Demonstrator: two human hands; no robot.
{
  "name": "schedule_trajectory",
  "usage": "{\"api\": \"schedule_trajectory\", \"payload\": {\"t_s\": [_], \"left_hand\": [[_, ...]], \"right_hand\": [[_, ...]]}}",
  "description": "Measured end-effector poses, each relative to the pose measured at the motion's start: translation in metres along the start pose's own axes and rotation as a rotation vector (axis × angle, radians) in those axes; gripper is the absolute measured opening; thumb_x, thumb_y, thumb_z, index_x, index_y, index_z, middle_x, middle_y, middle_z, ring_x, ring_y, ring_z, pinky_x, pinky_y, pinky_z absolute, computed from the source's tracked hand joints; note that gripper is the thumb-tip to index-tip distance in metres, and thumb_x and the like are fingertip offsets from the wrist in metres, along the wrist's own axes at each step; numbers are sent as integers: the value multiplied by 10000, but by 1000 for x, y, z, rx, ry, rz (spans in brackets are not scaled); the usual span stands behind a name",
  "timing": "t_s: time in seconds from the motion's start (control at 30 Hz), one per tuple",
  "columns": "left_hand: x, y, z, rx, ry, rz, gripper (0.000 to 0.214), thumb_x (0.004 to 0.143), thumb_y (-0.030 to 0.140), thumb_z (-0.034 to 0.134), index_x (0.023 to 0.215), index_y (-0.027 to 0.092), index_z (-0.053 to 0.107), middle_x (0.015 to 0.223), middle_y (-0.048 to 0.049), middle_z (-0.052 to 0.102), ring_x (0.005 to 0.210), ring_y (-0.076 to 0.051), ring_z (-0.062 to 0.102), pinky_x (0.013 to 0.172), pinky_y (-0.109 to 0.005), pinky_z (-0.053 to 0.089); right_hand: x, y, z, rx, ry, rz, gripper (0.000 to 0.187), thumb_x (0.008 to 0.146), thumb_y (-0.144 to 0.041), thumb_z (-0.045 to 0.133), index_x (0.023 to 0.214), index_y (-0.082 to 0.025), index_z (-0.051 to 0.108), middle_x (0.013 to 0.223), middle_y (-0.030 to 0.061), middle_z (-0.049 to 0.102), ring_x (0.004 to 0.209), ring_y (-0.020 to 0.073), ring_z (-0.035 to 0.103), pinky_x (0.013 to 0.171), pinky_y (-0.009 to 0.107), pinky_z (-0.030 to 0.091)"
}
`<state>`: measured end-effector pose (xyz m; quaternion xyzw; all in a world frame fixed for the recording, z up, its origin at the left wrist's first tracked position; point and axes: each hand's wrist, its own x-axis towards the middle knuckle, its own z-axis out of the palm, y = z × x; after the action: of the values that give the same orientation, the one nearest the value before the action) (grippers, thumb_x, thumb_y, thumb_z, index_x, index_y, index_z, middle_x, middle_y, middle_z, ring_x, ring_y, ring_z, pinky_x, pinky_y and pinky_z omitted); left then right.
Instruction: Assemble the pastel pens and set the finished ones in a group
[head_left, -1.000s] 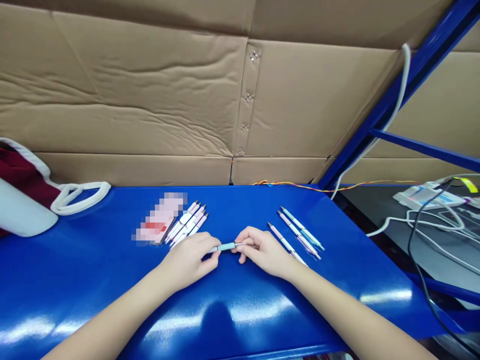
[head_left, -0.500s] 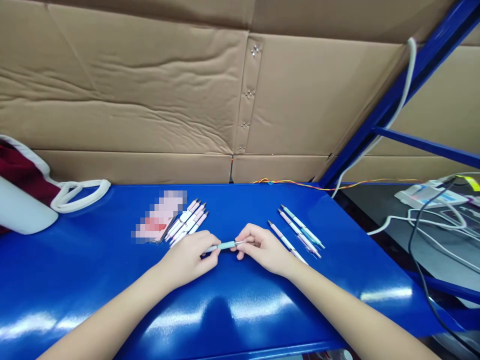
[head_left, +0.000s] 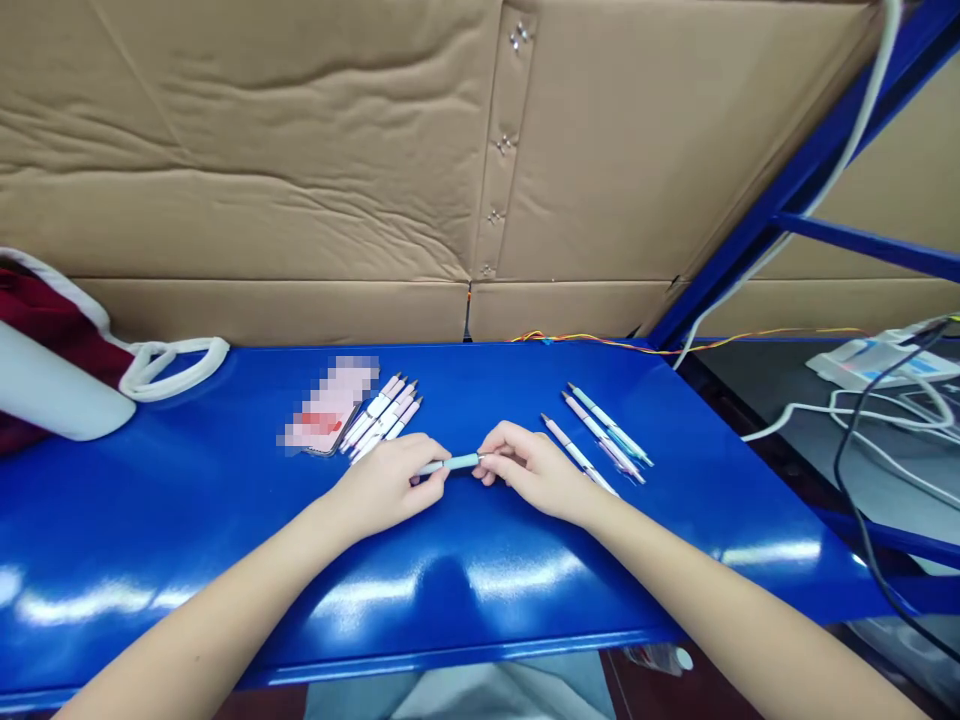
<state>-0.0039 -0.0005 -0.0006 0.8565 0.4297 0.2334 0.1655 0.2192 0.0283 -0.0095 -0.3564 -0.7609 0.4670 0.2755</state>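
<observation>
your blue metal bench (head_left: 150, 500) stands against a cardboard wall (head_left: 300, 150). a bundle of pink pens (head_left: 381, 418) lies left of your hands, a row of pink and teal pens (head_left: 600, 435) to their right. the fingers of your left hand (head_left: 386, 488) and right hand (head_left: 534, 472) pinch opposite ends of a pale blue pen (head_left: 454, 464), held between them over the bench.

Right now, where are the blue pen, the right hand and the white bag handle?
Light blue pen (head_left: 454, 463), head view, middle of its barrel.
Right hand (head_left: 529, 472), head view, back of the hand.
White bag handle (head_left: 180, 343), head view, top of its loop.
</observation>
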Motion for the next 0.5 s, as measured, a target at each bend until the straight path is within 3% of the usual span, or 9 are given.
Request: {"api": "schedule_trajectory", "payload": {"t_s": [0.17,0.5], "left_hand": [[1,1,-1,-64,-19,-32,164,830,198,489,891,180,640,780,-1,624,696,-120,564,663,-226,435],[2,3,-5,-168,-110,-129,179,802,207,494,876,188,655,776,4,655,680,-125,567,613,-229,400]], "right_hand": [[-2,2,1,-1,11,-32,43,878,-233,518,856,-200,533,811,13,705,757,139,672,678,259,500],[-5,-5,-4,-319,61,-243,87,876,-206,542,868,-183,626,819,23,694,699,132,638,637,236,467]]}}
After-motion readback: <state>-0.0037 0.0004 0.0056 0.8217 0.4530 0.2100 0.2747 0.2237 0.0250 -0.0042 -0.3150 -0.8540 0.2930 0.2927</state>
